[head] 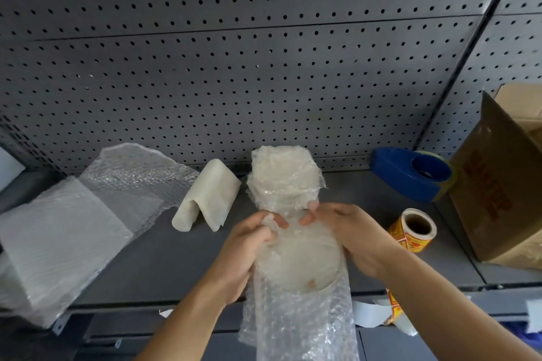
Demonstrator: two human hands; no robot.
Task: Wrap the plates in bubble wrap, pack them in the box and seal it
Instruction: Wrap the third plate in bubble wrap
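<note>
Soft, even daylight; faint shadows; slightly blurred overall (edges worst); wide-angle bending at frame edges.

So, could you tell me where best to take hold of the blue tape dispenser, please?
Probably the tape dispenser by its handle end, which points left, away from the cardboard box. Come from the front left: the roll end lies right beside the box, so that side is crowded.

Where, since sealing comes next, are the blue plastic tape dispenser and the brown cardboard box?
Blue plastic tape dispenser (pixel 396 173): head view, its blue body.
Brown cardboard box (pixel 484 205): head view, its printed side.
</note>
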